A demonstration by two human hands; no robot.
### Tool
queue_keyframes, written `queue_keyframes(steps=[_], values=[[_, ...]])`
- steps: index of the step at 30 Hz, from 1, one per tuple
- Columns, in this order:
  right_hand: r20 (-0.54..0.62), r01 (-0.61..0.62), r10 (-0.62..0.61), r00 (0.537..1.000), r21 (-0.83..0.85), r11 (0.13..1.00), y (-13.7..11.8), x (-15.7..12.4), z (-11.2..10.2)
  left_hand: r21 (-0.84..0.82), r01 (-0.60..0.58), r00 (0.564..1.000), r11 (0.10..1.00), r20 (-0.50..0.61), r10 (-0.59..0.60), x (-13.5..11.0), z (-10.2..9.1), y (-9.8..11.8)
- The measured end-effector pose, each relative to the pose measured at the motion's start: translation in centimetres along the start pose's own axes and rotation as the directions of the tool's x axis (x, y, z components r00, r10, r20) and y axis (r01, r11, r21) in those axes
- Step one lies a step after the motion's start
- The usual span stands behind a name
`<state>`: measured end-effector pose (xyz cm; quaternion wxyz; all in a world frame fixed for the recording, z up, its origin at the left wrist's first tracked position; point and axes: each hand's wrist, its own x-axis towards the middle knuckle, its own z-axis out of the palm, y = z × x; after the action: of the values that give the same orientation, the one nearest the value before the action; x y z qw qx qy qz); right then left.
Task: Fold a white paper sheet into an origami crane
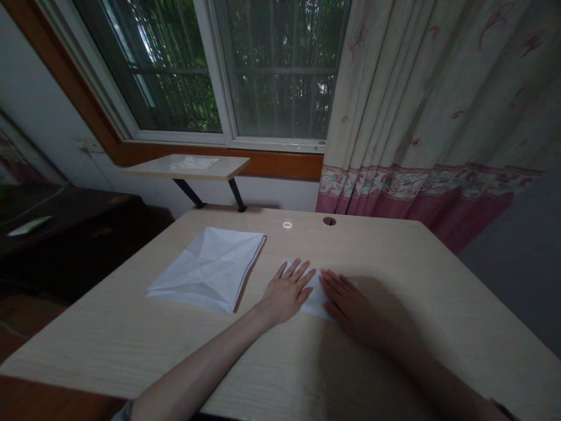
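A small white folded sheet (316, 301), thin like paper or cloth, lies flat on the table before me. My left hand (287, 289) rests palm down over its left part, fingers spread. Over its right part lies my right hand (348, 301), also palm down with fingers stretched out. Both hands cover much of the sheet, so its full outline is hidden. To the left of my left hand, apart from it, sits a stack of larger white creased sheets (210, 266).
The pale wooden table (394, 251) has a round cable hole (329, 221) near its back edge. A raised shelf (228, 168) at the back left bears a crumpled white piece (195, 162). Behind are a window (280, 93) and a floral curtain (416, 117).
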<state>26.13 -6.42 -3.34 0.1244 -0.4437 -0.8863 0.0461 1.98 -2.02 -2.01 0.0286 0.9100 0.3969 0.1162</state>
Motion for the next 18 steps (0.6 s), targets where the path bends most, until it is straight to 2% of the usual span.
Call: queue_keyframes(steps=[8,18], values=[[-0.009,-0.019,0.019,1.000,-0.031,0.999,-0.11,-0.12,-0.01,0.057,0.050,0.998,0.997,-0.024,-0.049,-0.01,-0.15,0.20],[0.025,-0.037,0.040,0.999,-0.097,0.995,-0.31,-0.28,-0.29,0.036,0.106,0.992,0.994,-0.068,-0.103,-0.11,0.30,0.18]])
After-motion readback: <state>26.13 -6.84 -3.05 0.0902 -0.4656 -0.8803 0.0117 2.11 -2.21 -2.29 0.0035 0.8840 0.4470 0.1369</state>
